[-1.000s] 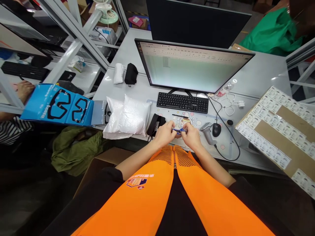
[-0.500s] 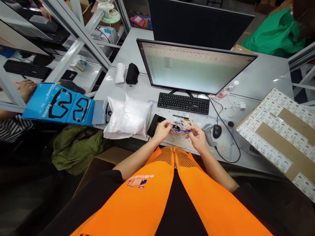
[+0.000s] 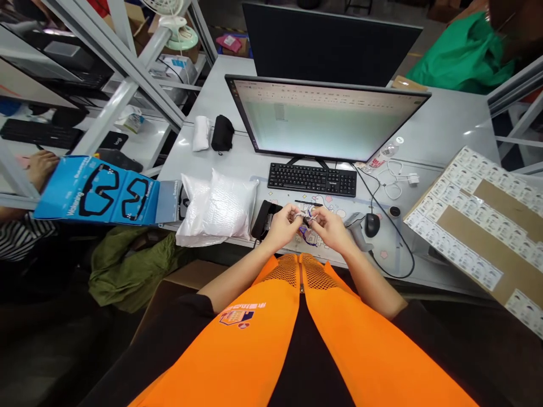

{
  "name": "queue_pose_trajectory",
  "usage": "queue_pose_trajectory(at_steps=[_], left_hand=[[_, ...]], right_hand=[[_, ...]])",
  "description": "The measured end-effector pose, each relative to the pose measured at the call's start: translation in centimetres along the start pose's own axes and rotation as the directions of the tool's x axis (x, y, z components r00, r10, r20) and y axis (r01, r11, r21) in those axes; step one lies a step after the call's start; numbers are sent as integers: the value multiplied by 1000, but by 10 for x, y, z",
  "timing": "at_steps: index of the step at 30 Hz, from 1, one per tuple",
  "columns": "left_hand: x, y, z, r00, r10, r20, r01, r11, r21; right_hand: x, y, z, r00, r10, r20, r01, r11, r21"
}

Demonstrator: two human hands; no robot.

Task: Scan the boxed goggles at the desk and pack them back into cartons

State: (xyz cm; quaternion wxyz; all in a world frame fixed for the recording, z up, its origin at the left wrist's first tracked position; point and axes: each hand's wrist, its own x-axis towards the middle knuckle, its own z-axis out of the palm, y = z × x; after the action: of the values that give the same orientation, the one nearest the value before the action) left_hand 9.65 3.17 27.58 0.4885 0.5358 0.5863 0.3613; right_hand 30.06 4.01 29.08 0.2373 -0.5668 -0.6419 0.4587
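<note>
Close together in front of the keyboard, both my hands pinch a small tangled bundle [image 3: 306, 219] of grey-white and dark strands. My left hand [image 3: 283, 227] grips its left side with thumb and forefinger. From the right, my right hand [image 3: 333, 227] holds the other side, fingers pressed together. A thin blue cord [image 3: 309, 240] hangs in a loose curve below the fingertips. The bundle's exact kind is too small to make out, and fingers hide part of it. Beside my left hand lies a black case-like object [image 3: 262, 219]. A thin black stick [image 3: 308, 203] lies just beyond the hands.
White padded mailers [image 3: 229, 203] lie left, near a blue printed box [image 3: 99, 192]. Behind my hands stand a keyboard [image 3: 311, 179] and monitor [image 3: 326, 118]. A mouse [image 3: 372, 225] with its cable and a label-covered cardboard sheet [image 3: 466, 226] are right. Another person's hand [image 3: 42, 168] shows far left.
My hands have come closer together, the right one moving left. The blue cord, earlier stretched between them, now droops below the bundle. The camera view has shifted slightly.
</note>
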Motion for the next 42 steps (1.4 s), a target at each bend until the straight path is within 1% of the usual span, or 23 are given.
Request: queue_pose_trajectory(at_steps=[3, 6, 8, 9, 11, 12, 13, 15, 17, 20, 21, 23, 25, 28, 30, 32, 33, 35, 36, 37, 38, 40, 42], left_hand=[[-2, -1, -14, 999, 50, 20, -53, 970, 238], [-2, -4, -29, 996, 85, 38, -93, 867, 489], [0, -5, -34, 999, 43, 20, -47, 830, 556], [1, -5, -35, 1000, 13, 22, -22, 839, 543], [2, -6, -35, 997, -17, 69, -15, 902, 432], [1, -8, -33, 995, -7, 100, -27, 942, 335], [-1, -11, -31, 992, 20, 121, -46, 974, 220], [-7, -21, -24, 986, 85, 146, -87, 996, 5], [-14, -35, -14, 972, 104, 209, -78, 988, -130], [-21, -59, 6, 949, 57, 310, 34, 959, -281], [-22, -66, 13, 949, 35, 313, 83, 931, -355], [-23, -75, 26, 948, 7, 317, 151, 869, -471], [-23, -79, 35, 934, 1, 358, 186, 854, -487], [-22, -75, 35, 926, -39, 376, 207, 885, -418], [-20, -69, 26, 942, -69, 327, 201, 899, -390], [-16, -62, 13, 944, -77, 320, 196, 912, -360], [-14, -59, 5, 935, -78, 346, 201, 920, -337], [-10, -51, -10, 896, -77, 437, 215, 937, -275], [-8, -47, -16, 871, -71, 487, 213, 947, -242], [-7, -42, -22, 843, -59, 534, 203, 955, -216], [-6, -37, -26, 815, -41, 579, 188, 962, -197], [-5, -24, -33, 758, 7, 652, 148, 972, -183], [-3, -12, -37, 697, 51, 715, 110, 978, -176]], right_hand=[[-3, 3, -3, 993, 52, -107, -71, 979, -190], [-4, 9, -7, 985, 98, -144, -147, 914, -378], [-3, 12, -6, 987, 111, -116, -147, 915, -376], [-1, 14, -3, 989, 115, -92, -139, 937, -320], [1, 16, 3, 987, 159, -9, -160, 984, -81], [2, 16, 6, 980, 194, 46, -198, 976, 86], [1, 16, 10, 968, 229, 98, -247, 933, 261], [-2, 15, 16, 946, 282, 158, -322, 765, 558], [-8, 12, 21, 939, 305, 158, -314, 574, 756], [-18, 9, 29, 932, 328, 155, -270, 341, 901], [-22, 9, 31, 929, 338, 150, -254, 290, 923], [-27, 9, 37, 925, 358, 124, -220, 242, 945], [-32, 9, 42, 927, 363, 92, -194, 254, 948], [-37, 10, 40, 944, 309, 115, -225, 350, 909], [-39, 13, 27, 951, 246, 187, -283, 450, 847], [-38, 16, 2, 951, 229, 208, -305, 585, 752], [-37, 16, -14, 960, 241, 143, -270, 661, 700], [-34, 12, -48, 969, 217, -116, -115, 816, 567], [-32, 7, -64, 958, 154, -244, -20, 879, 476], [-30, -2, -77, 946, 61, -319, 67, 925, 375], [-28, -13, -87, 945, -49, -322, 142, 952, 272], [-24, -38, -99, 955, -259, -147, 274, 958, 90], [-19, -62, -101, 916, -390, 88, 394, 919, -20]])
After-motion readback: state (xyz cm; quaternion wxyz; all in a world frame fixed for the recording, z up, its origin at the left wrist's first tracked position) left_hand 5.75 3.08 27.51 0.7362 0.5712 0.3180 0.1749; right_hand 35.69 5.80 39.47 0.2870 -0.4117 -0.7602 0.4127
